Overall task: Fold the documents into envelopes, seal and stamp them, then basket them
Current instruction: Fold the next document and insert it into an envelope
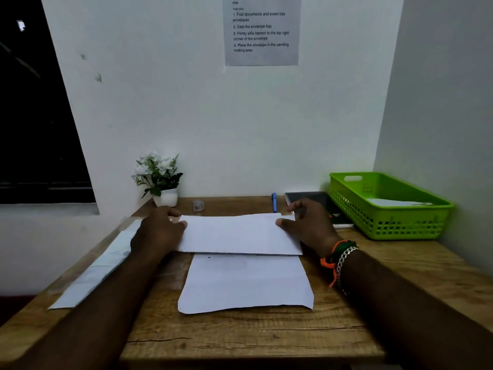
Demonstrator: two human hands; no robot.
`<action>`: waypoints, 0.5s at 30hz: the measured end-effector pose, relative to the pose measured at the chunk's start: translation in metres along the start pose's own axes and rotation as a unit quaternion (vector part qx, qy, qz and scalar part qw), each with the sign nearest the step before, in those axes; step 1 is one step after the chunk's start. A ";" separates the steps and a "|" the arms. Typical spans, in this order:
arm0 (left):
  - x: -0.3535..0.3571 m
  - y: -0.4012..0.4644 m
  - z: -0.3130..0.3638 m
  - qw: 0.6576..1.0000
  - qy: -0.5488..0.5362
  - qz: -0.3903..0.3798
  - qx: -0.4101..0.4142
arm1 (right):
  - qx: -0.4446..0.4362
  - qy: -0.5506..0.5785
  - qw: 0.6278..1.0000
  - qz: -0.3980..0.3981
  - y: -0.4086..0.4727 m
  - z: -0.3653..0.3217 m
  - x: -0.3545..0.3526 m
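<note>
Wooden desk [240, 335] holds green basket [432, 209], potted flowers [157, 177], pen [274, 202]

wall notice [261, 30] cut off at top, basket [389, 209] contents half hidden, small desk item [198, 205] blurred

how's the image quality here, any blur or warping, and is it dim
Head view: dim, flat light with a bluish cast, no glare; wide-angle lens bows the window edge and desk sides; the envelopes at left smear softly; the wall notice reads sharp mid-sheet, blurry at its top lines.
</note>
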State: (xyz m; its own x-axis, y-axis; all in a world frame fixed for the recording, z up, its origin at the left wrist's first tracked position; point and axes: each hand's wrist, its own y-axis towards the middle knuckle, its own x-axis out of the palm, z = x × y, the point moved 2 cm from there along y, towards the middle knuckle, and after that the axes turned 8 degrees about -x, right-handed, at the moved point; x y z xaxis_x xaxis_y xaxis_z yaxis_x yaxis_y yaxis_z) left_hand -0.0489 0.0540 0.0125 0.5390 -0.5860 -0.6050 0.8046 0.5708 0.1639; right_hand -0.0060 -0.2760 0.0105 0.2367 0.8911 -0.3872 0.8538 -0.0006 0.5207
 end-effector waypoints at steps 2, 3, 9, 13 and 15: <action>0.001 0.001 -0.005 0.999 0.038 0.001 0.006 | -0.026 -0.067 0.997 -0.003 -0.002 -0.001 0.000; 0.003 0.003 -0.007 0.999 0.045 0.003 0.007 | -0.034 -0.090 0.995 -0.013 -0.002 -0.002 0.000; 0.008 0.009 -0.017 0.994 0.105 -0.005 0.025 | -0.096 -0.211 0.964 -0.128 -0.005 -0.007 0.003; 0.007 0.014 -0.014 0.981 0.188 -0.006 0.049 | -0.101 -0.221 0.959 -0.149 -0.005 -0.008 0.009; 0.006 0.021 -0.005 0.975 0.207 -0.005 0.075 | -0.108 -0.219 0.960 -0.138 -0.005 -0.007 0.010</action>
State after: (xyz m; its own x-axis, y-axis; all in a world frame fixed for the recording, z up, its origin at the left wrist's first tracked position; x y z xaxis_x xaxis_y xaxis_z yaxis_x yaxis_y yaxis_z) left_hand -0.0303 0.0651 0.0080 0.4091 -0.2901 -0.8652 0.8532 0.4578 0.2499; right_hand -0.0108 -0.2637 0.0096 0.2275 0.5681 -0.7909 0.8069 0.3447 0.4797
